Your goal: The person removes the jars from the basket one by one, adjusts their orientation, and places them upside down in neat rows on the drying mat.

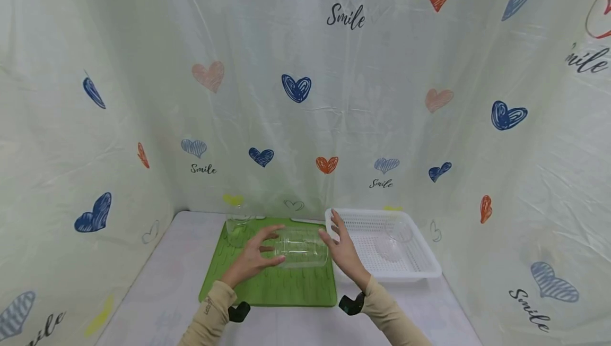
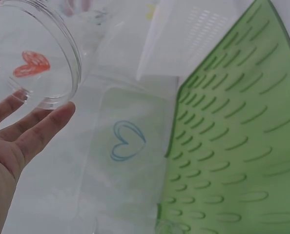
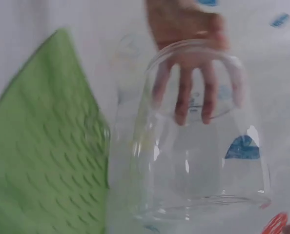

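A clear, wide-mouthed jar [image 1: 303,249] lies sideways in the air above a green ridged mat [image 1: 286,290]. My left hand [image 1: 255,257] grips its left end, thumb in front and fingers behind. In the left wrist view, the left hand [image 2: 18,146] is beside the jar's round end [image 2: 62,63]. The right wrist view shows the jar [image 3: 203,165] with fingers visible through its far end. My right hand [image 1: 347,250] is at the jar's right end, fingers extended upward and thumb near the edge; contact is unclear.
Another clear vessel [image 1: 237,226] stands on the mat's back left. At right, a white perforated basket [image 1: 425,271] holds a clear round vessel [image 1: 393,242]. A heart-printed curtain [image 1: 343,123] surrounds the white tabletop [image 1: 157,282] at the back and sides.
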`<state>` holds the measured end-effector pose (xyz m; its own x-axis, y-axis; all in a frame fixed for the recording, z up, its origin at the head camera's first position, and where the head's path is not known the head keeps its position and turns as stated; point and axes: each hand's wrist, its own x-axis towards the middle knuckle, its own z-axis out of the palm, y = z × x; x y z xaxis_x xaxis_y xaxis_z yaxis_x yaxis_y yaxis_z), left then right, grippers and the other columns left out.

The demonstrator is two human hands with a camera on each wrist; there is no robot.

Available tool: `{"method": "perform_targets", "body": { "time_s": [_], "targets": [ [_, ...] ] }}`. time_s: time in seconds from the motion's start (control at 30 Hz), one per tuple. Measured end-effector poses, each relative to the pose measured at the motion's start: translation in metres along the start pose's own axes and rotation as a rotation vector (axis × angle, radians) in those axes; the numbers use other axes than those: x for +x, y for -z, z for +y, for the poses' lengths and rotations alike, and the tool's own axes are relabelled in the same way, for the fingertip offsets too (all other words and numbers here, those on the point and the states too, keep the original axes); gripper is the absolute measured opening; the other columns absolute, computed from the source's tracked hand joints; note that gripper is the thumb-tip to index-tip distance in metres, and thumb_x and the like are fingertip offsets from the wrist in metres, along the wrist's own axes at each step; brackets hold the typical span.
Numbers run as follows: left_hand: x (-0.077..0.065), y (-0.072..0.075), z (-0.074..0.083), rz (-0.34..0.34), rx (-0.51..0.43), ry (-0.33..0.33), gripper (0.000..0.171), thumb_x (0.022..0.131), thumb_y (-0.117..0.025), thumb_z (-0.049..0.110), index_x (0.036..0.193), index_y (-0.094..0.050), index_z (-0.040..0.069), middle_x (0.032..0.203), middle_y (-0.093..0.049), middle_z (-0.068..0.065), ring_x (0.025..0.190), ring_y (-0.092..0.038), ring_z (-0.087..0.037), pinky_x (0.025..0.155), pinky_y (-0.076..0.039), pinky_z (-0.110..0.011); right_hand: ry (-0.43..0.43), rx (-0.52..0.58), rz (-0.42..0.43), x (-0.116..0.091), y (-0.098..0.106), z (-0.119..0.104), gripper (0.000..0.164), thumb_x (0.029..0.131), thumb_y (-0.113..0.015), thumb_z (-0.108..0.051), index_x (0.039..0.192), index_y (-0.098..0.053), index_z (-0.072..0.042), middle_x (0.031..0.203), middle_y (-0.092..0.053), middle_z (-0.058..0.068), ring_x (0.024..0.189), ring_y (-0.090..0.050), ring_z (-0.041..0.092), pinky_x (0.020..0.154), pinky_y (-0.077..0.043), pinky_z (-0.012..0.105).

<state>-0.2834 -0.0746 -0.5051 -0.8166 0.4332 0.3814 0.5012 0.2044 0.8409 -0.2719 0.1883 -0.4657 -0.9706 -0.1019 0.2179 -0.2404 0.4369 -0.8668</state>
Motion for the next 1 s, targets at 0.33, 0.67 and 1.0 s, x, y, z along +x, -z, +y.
{"method": "perform_targets", "body": {
  "time_s": [0.33,0.67,1.0],
  "targets": [
    [0.002,-0.001,0.001,-0.002,-0.014,0.03,0.073,0.083,-0.077,0.032,0.145,-0.04,0.028,0.148,-0.039,-0.003,0.129,-0.045,-0.036,0.098,-0.049,-0.054,-0.358,0.512,-0.313,-0.002,0.003,0.023,0.087,0.096,-0.035,-0.065,0.155,0.008,-0.017,0.154,-0.003,0.033,0.138,-0.018,0.058,0.095,-0.049,0.058],
    [0.001,-0.002,-0.008,-0.009,-0.014,0.032,0.076,0.082,-0.077,0.035,0.146,-0.038,0.026,0.147,-0.039,-0.004,0.129,-0.046,-0.035,0.098,-0.049,-0.052,-0.432,0.663,-0.385,-0.001,-0.003,0.032,0.087,0.095,-0.039,-0.065,0.155,0.004,-0.019,0.152,-0.017,0.036,0.132,-0.038,0.049,0.094,-0.051,0.056],
    [0.003,0.002,-0.016,-0.005,-0.037,0.019,0.078,0.082,-0.078,0.034,0.147,-0.036,0.025,0.149,-0.036,-0.002,0.131,-0.044,-0.037,0.099,-0.05,-0.05,-0.433,0.622,-0.386,0.009,-0.009,0.034,0.087,0.096,-0.045,-0.058,0.153,-0.002,-0.009,0.15,-0.024,0.034,0.135,-0.037,0.047,0.1,-0.048,0.053]
  ]
}}
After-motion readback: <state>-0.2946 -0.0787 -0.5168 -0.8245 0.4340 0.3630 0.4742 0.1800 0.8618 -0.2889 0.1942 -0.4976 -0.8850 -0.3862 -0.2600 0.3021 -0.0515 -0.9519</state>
